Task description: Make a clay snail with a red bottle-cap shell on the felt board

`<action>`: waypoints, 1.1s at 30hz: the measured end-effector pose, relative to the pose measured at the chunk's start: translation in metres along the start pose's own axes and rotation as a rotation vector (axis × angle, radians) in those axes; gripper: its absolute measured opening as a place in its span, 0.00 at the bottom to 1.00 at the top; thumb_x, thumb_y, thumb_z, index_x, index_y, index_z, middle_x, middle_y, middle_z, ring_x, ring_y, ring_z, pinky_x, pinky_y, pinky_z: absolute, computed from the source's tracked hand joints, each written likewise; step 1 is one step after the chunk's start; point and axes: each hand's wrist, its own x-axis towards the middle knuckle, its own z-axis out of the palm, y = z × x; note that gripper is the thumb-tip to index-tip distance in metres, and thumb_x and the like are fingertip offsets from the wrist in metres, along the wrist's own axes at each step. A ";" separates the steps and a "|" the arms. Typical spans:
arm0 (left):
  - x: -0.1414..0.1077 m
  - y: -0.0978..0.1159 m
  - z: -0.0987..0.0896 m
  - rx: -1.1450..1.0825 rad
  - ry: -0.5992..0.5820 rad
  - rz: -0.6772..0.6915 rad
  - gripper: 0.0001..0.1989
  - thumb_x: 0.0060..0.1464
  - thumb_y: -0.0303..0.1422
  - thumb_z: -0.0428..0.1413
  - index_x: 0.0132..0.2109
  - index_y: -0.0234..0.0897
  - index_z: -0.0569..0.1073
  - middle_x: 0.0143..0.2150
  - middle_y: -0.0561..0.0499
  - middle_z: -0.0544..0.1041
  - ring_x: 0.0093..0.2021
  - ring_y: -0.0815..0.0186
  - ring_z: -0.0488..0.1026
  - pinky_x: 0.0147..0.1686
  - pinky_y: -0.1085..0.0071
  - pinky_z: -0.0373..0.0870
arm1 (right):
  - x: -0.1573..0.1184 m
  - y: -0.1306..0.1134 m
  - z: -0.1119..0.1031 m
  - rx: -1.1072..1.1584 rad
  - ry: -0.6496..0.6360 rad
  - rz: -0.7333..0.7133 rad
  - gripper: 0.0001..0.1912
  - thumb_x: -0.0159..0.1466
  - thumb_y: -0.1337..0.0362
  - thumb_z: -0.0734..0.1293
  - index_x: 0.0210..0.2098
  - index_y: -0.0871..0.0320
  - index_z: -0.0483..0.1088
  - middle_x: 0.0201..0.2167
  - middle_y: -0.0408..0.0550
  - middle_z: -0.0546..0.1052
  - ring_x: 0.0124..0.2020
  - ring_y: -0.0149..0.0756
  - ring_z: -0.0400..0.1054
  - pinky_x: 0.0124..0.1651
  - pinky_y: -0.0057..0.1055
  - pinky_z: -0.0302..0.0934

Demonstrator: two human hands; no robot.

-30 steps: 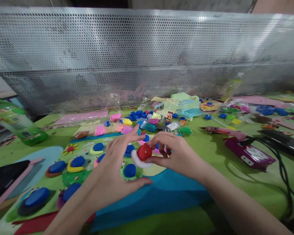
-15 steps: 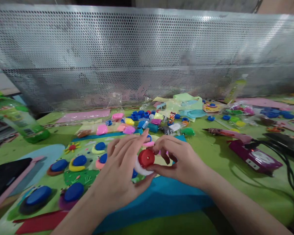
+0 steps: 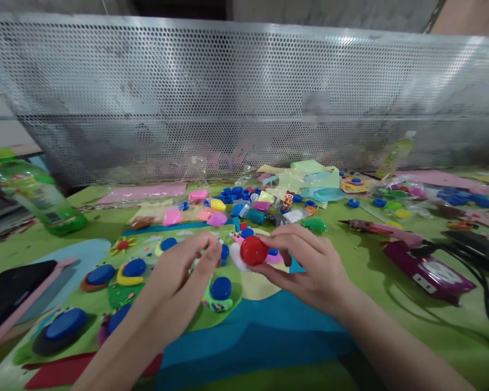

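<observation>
My right hand (image 3: 305, 260) pinches a red bottle cap (image 3: 254, 250) between thumb and fingers, with white clay (image 3: 238, 256) along its left side. To the left of it, my left hand (image 3: 187, 271) is closed, thumb and fingertips pressed together; anything between them is too small to make out. Below both hands lies a clay picture board with blue-capped snails, among them a green-bodied snail (image 3: 220, 293) and a yellow-bodied snail (image 3: 131, 270). A clay sun (image 3: 123, 245) sits at the board's far left. My left hand and forearm hide part of the board.
Bagged coloured clay, such as a yellow piece (image 3: 218, 205), and blue bottle caps (image 3: 234, 193) lie behind the board. A green bottle (image 3: 38, 193) and a black phone (image 3: 16, 293) are at left. At right lie a purple device (image 3: 427, 272) and black cables (image 3: 487, 304).
My left hand has drawn away leftward from the red cap, its fingers now pinched together. My right hand keeps the cap, which has shifted slightly right and up.
</observation>
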 end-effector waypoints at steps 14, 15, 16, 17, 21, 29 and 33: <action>0.003 -0.006 0.011 0.035 -0.044 0.209 0.15 0.61 0.35 0.39 0.27 0.38 0.61 0.24 0.55 0.63 0.26 0.68 0.62 0.28 0.72 0.59 | -0.001 -0.002 0.002 0.007 -0.023 -0.088 0.13 0.57 0.60 0.67 0.38 0.62 0.67 0.33 0.47 0.75 0.30 0.27 0.68 0.24 0.21 0.62; 0.004 -0.008 0.012 0.035 -0.032 0.231 0.15 0.61 0.35 0.39 0.27 0.38 0.61 0.25 0.55 0.64 0.27 0.68 0.63 0.29 0.71 0.59 | -0.001 -0.001 0.002 0.013 -0.034 -0.082 0.13 0.57 0.60 0.67 0.38 0.62 0.67 0.33 0.47 0.75 0.30 0.27 0.68 0.24 0.21 0.61; 0.005 -0.009 0.012 0.037 -0.018 0.251 0.15 0.61 0.34 0.39 0.26 0.38 0.60 0.25 0.55 0.64 0.28 0.67 0.63 0.29 0.71 0.60 | -0.001 -0.001 0.002 0.023 -0.048 -0.075 0.12 0.58 0.60 0.67 0.38 0.62 0.67 0.34 0.48 0.75 0.30 0.26 0.67 0.24 0.21 0.61; 0.006 -0.010 0.012 0.042 -0.006 0.267 0.15 0.61 0.34 0.40 0.26 0.38 0.59 0.25 0.55 0.64 0.28 0.67 0.63 0.30 0.70 0.60 | -0.001 0.000 0.002 0.034 -0.062 -0.062 0.12 0.58 0.60 0.66 0.38 0.62 0.67 0.34 0.48 0.75 0.29 0.26 0.67 0.24 0.21 0.61; 0.009 -0.013 0.010 0.077 0.061 0.208 0.15 0.60 0.36 0.38 0.27 0.39 0.60 0.24 0.54 0.64 0.28 0.66 0.64 0.31 0.69 0.60 | 0.002 0.010 -0.003 0.045 -0.164 0.107 0.11 0.57 0.60 0.66 0.36 0.61 0.67 0.34 0.47 0.72 0.25 0.25 0.64 0.25 0.23 0.58; 0.013 -0.029 -0.030 0.154 0.446 -0.039 0.16 0.58 0.40 0.40 0.28 0.40 0.65 0.24 0.55 0.67 0.25 0.68 0.65 0.27 0.70 0.61 | 0.008 0.019 -0.007 0.008 -0.766 0.445 0.09 0.54 0.59 0.66 0.33 0.56 0.68 0.29 0.43 0.71 0.27 0.30 0.61 0.25 0.24 0.49; 0.017 -0.034 -0.067 0.258 0.589 -0.099 0.14 0.57 0.42 0.41 0.36 0.39 0.66 0.31 0.56 0.69 0.31 0.68 0.68 0.34 0.67 0.62 | 0.005 0.020 -0.003 0.043 -0.894 0.453 0.07 0.52 0.61 0.67 0.31 0.56 0.68 0.30 0.42 0.72 0.29 0.30 0.62 0.26 0.25 0.49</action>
